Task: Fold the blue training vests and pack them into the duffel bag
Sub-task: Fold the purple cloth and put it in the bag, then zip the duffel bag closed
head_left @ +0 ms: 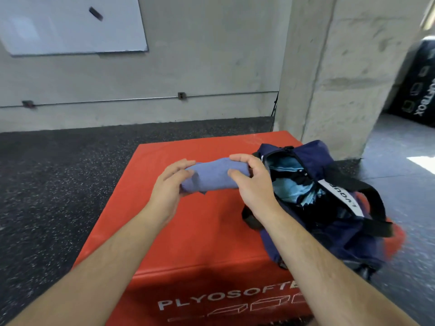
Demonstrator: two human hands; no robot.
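Observation:
A folded blue training vest (211, 176) forms a compact roll held above the red box. My left hand (168, 184) grips its left end and my right hand (250, 182) grips its right end, close to the bag's opening. The navy duffel bag (329, 234) lies open on the right part of the box, with black straps and a white label across it. Inside the bag I see light blue fabric (289, 187) from other vests, partly hidden in shadow.
The red soft plyo box (188, 236) serves as the work surface, its front edge nearest me. Dark speckled rubber floor lies to the left. A concrete pillar (334, 85) stands right behind the bag, a whiteboard (70, 24) hangs on the wall, and a black box (416, 85) stands far right.

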